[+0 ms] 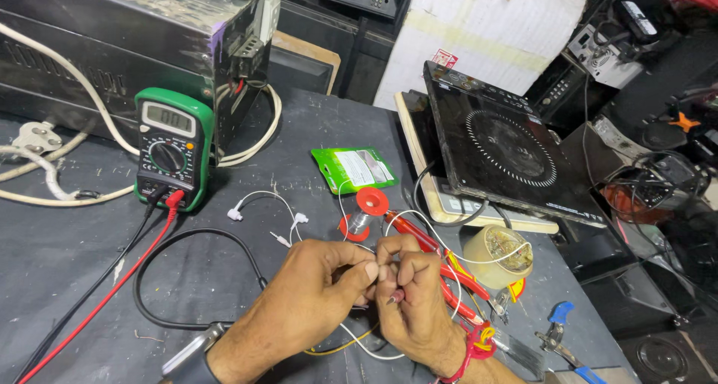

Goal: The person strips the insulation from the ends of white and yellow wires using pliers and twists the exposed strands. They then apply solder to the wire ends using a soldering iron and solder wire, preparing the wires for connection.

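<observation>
Pinching white wire (374, 253) between fingers (366, 270)

Hands pinched together over thin white wire on a dark bench.

Left hand (318, 279) and right hand (411, 294) touching at the fingertips, closed on white wire (351, 335); red solder spool (366, 208) just beyond, green multimeter (172, 148) well left, black induction cooktop (508, 152) tilted at right.

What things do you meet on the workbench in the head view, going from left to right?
White plug → green multimeter → white earphones → left hand → right hand → roll of clear tape → blue-handled tool.
</observation>
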